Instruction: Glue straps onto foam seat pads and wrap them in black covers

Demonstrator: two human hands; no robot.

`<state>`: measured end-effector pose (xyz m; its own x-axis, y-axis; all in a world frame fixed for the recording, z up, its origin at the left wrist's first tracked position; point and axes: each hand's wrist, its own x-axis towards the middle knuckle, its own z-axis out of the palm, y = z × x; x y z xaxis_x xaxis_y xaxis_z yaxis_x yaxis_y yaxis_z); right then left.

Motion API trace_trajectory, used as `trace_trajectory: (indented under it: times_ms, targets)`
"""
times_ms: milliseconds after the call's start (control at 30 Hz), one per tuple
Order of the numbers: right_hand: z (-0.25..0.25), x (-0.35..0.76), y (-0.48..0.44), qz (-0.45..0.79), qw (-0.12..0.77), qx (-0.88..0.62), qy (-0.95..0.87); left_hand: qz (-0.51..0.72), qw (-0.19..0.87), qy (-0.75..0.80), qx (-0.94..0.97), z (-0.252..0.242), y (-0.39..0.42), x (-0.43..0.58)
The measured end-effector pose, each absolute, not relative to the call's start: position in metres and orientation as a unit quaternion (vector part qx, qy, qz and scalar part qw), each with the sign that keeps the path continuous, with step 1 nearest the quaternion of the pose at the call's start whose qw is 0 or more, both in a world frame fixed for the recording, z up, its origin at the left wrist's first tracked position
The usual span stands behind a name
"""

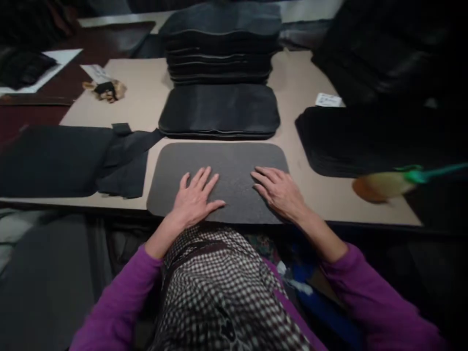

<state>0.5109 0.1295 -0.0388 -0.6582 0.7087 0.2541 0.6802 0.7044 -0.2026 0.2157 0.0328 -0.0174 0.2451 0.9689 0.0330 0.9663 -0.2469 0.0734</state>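
Observation:
A dark grey panel with rounded corners (pixel 230 170) lies flat at the front edge of the table. On its left half rests my left hand (pixel 195 196), palm down with the fingers spread. My right hand (pixel 280 191) lies on the panel's right side, its fingers stretched out and pointing left. Neither hand grips anything. Just behind the panel is a low stack of black rounded panels (pixel 219 109), with a taller stack of similar black pieces (pixel 223 48) farther back.
Black flat pieces (pixel 51 161) lie at the left. At the right is a stack of black pieces (pixel 329 141), with a white label (pixel 328 100) behind it. A brush-like tool with a green band (pixel 387 185) sits near the front right. A small crumpled object (pixel 109 91) lies back left.

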Motion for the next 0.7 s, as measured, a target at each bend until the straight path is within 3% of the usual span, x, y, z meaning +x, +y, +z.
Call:
trace_trajectory:
  times_ms: [233,467,700]
  targets:
    - [-0.024,0.511,0.137,0.116,0.206,-0.384,-0.892,0.045,0.031,0.61,0.79,-0.007,0.042,0.226]
    - [-0.029,0.464,0.149,0.066,0.133,-0.334,-0.931,0.034,0.031,0.617,0.786,-0.004,0.068,0.258]
    - [-0.06,0.46,0.16,0.035,0.161,-0.341,-0.926,0.05,-0.05,0.687,0.723,-0.027,0.038,0.252]
